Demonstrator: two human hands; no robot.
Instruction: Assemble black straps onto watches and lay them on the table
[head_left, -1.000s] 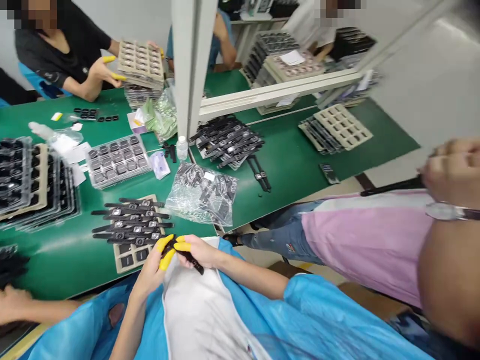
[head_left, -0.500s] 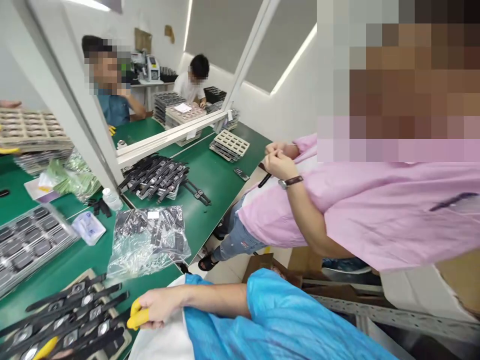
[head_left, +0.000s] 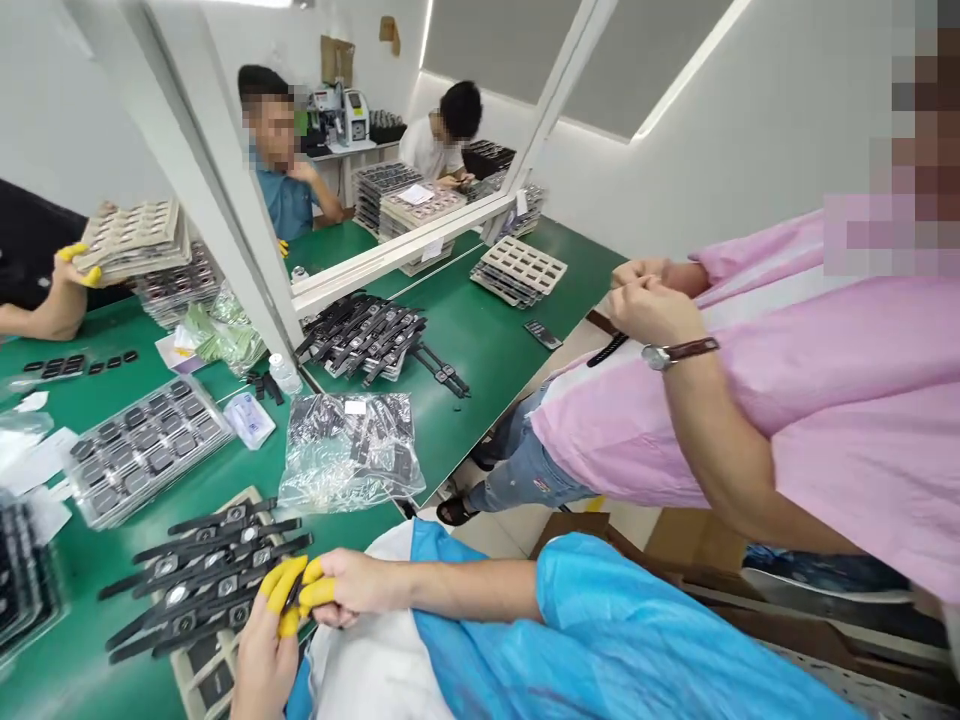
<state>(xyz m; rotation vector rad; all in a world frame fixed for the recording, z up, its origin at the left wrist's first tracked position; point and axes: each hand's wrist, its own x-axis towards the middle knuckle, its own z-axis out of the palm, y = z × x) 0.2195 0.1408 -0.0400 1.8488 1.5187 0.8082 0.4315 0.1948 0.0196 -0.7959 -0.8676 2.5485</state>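
My left hand point(head_left: 268, 625), with yellow finger cots, reaches up from the bottom edge and pinches a small black watch part point(head_left: 294, 592). The fingers mostly cover this piece, so its exact shape is hidden. From the other side my right hand point(head_left: 337, 588), also in yellow finger cots, closes on the same piece. Just left of both hands, watches with black straps point(head_left: 206, 565) lie side by side across a beige compartment tray point(head_left: 201, 680).
Clear trays of dark square pieces point(head_left: 150, 450), a plastic bag of black parts point(head_left: 349, 450) and a strap pile point(head_left: 367, 335) lie on the green table point(head_left: 480, 375). A white frame post point(head_left: 225, 200) rises beyond. A person in pink point(head_left: 675, 400) stands at right; others sit opposite.
My left hand has come from over the watches to meet my right hand at the small black part. The view has swung left, showing more of the table.
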